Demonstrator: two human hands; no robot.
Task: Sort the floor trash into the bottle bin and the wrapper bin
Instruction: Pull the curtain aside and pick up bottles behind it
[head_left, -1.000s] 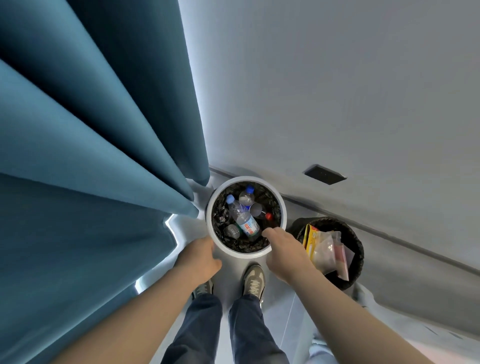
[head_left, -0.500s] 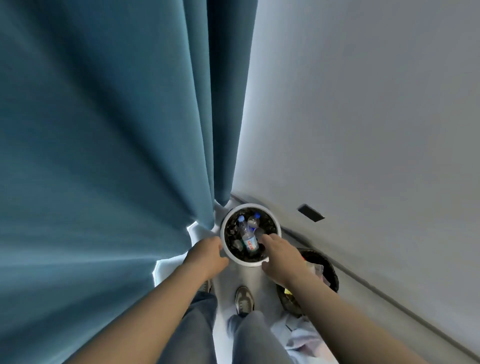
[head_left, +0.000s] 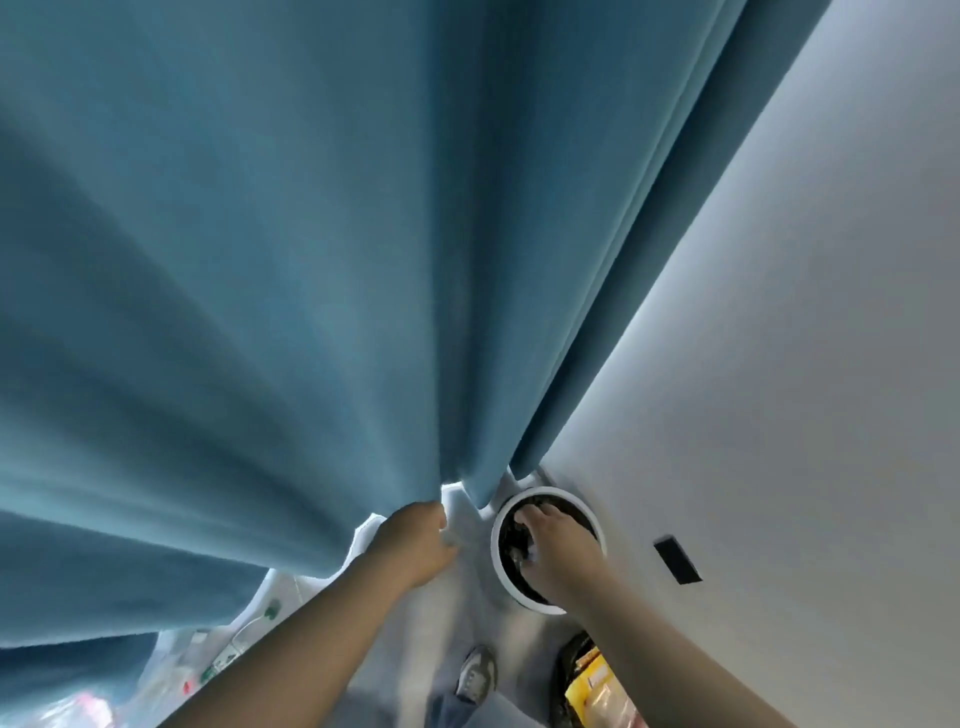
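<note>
Bottle bin (head_left: 530, 601): white-rimmed and dark-lined; stands on the floor in the corner where the blue curtain (head_left: 311, 312) meets the grey wall (head_left: 779, 364); contents mostly hidden by the hand above them.
Right hand (head_left: 553, 551): reaches down inside the rim, fingers spread over the contents; cannot tell whether it grasps a bottle or has released one; judged to be placing or settling a bottle among the rest.
Left hand (head_left: 415, 545): fingers curled, set against the curtain's lower edge just beside the bin; cannot tell whether it pinches fabric; judged to hold the drape off the bin mouth.
Wrapper bin (head_left: 563, 675): black; stands near the bottle bin on the person's side; holds a yellow wrapper (head_left: 592, 675) and clear packets; judged placed close so both bins serve one stance.
Floor trash (head_left: 218, 660): blurred litter low left, past the curtain's edge; kinds not legible; sorting judged unfinished.
Shoe (head_left: 475, 675): planted on the floor short of both bins.
Risk: the curtain fold hangs close to the rim; it could snag an item.
</note>
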